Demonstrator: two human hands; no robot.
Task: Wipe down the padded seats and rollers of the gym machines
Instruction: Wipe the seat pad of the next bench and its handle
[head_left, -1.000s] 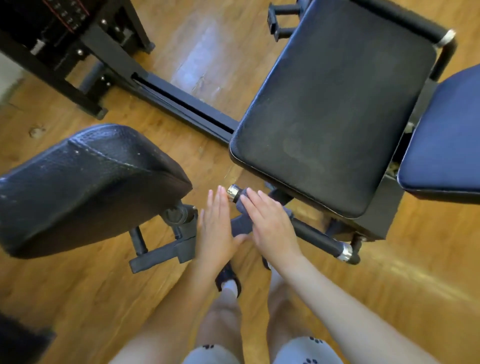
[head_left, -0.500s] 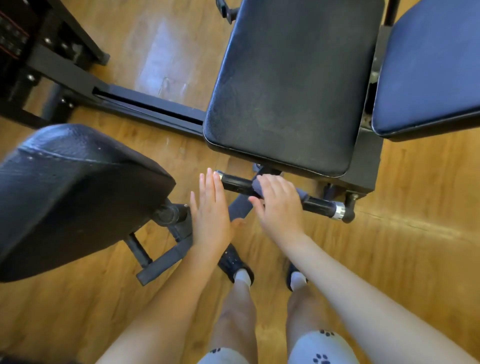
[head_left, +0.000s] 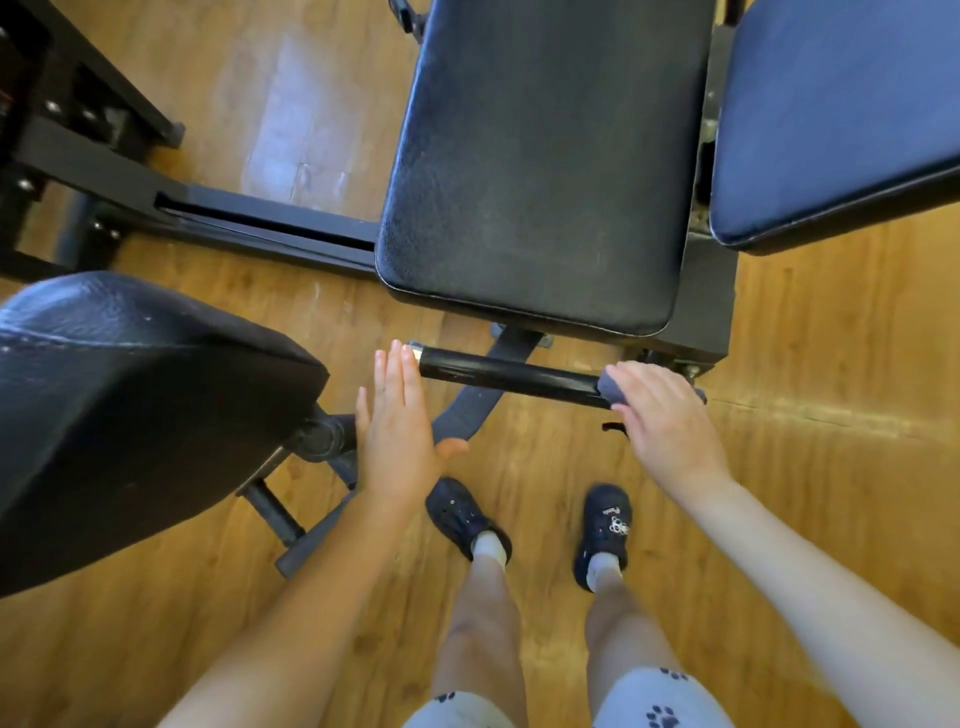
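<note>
A: Quick one. Your right hand (head_left: 667, 415) is curled over a grey cloth (head_left: 609, 387) at the right end of the black roller bar (head_left: 511, 375), just below the black seat pad (head_left: 540, 171). Your left hand (head_left: 400, 421) is flat, fingers straight, holding nothing, fingertips right by the bar's left cap.

B: Risks?

A: The cloth is nearly all under your palm, so it may bunch and slip off the bar end; then you'd be rubbing with bare skin. Also the left hand only rests by the cap, so if the bar spins or swings, nothing steadies it.

B: Change since half a second ago?

A: Your right hand has slid from near the middle of the bar to its right end. Left hand stays put, still flat. The seat pad looks untouched by either hand.
</note>
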